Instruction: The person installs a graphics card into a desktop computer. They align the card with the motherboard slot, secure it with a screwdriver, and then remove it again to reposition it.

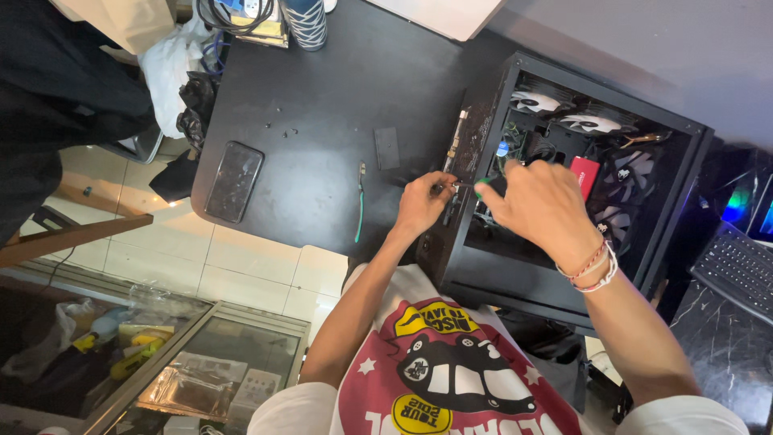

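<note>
A black open computer case [483, 274] stands on the dark table [338, 89], with white fans [596, 122] and a red part [585, 173] inside. My left hand [420, 205] is at the case's rear edge, its fingers pinched on a small metal piece that looks like a screw [456, 185]. My right hand [543, 205] reaches into the case and grips a screwdriver with a green handle [481, 187], whose tip points at that piece. Beaded bracelets circle my right wrist.
A dark phone [233, 181] lies on the table's left part, next to a green-handled tool [359, 205], a small black plate [386, 147] and loose screws [282, 129]. A keyboard [737, 270] sits at the right. Below the table are tiled floor and a glass cabinet [185, 362].
</note>
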